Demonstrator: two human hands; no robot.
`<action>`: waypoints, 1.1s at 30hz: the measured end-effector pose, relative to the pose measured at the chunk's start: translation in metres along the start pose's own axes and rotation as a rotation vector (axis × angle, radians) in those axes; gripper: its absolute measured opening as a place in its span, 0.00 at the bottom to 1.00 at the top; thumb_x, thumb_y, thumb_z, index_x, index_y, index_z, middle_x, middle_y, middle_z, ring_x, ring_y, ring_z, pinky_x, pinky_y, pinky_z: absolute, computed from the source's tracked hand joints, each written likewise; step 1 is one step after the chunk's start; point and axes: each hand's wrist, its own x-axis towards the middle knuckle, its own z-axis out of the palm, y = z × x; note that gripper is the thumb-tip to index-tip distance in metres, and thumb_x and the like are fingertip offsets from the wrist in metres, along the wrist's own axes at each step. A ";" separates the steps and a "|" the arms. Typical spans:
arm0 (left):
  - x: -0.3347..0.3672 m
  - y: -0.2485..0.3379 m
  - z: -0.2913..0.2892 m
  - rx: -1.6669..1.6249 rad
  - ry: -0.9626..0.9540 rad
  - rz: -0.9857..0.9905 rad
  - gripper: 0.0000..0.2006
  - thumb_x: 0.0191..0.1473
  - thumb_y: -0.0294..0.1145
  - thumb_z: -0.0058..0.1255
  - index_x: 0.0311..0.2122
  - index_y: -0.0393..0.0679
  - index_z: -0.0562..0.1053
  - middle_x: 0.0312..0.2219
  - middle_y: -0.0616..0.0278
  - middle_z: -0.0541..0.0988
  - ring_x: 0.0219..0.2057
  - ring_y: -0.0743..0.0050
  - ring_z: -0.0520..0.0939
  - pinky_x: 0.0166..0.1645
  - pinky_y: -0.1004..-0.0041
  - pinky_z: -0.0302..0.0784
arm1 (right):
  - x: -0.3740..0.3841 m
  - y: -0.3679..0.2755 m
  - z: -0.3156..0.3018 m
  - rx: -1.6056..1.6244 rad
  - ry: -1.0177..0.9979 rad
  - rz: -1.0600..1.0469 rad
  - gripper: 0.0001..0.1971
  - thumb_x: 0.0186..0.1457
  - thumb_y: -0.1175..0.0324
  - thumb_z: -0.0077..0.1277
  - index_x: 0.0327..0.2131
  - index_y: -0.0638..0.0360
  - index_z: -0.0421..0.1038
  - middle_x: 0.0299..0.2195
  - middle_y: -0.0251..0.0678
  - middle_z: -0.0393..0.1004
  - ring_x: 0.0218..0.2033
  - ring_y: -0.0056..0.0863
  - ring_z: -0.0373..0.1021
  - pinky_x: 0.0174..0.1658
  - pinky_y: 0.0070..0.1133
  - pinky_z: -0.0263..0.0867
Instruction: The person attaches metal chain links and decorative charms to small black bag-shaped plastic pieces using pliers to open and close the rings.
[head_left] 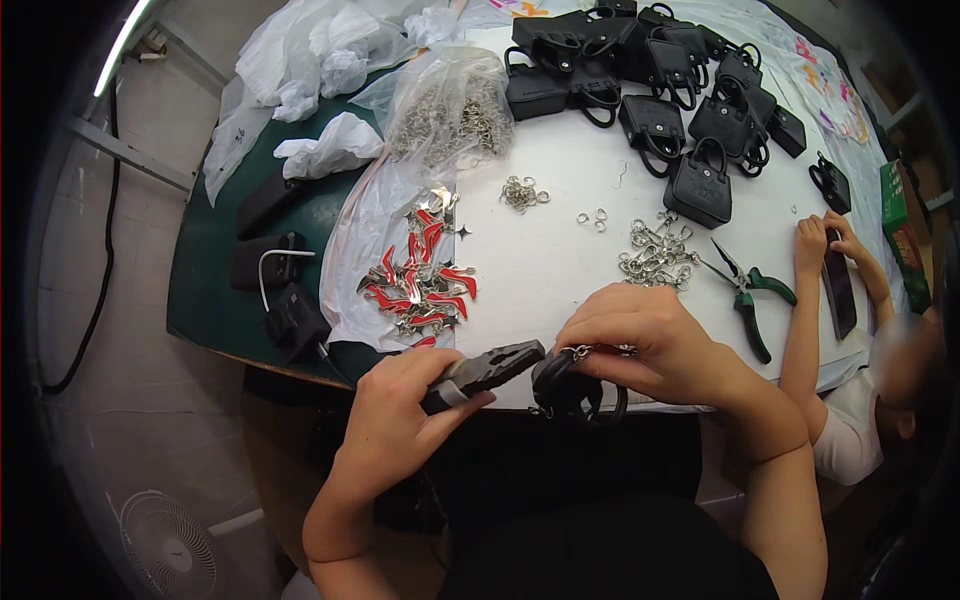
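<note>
The left grip (420, 395) was closed around black pliers (500, 368), their tip just beside the right grip (650, 345). There, a black bag (568, 388) and its chain (581, 352) were pinched between fingers and thumb, above the near edge of the counter (535, 270). Beyond the right grip, clasps (655, 252) and green pliers (742, 284) were spread. The bag could be scratched if the black pliers slipped, or dropped if the pinch loosened.

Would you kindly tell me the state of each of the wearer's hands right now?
Left hand: closed, holding dark pliers.
Right hand: closed, holding a small black bag with a silver chain.
</note>
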 end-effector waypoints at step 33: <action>0.012 0.036 0.042 -0.572 0.334 0.258 0.28 0.35 0.27 0.73 0.45 0.34 0.76 0.43 0.50 0.77 0.41 0.65 0.81 0.47 0.71 0.78 | 0.004 0.008 0.006 0.462 0.220 0.050 0.13 0.46 0.74 0.67 0.38 0.62 0.80 0.34 0.38 0.80 0.35 0.24 0.78 0.39 0.18 0.72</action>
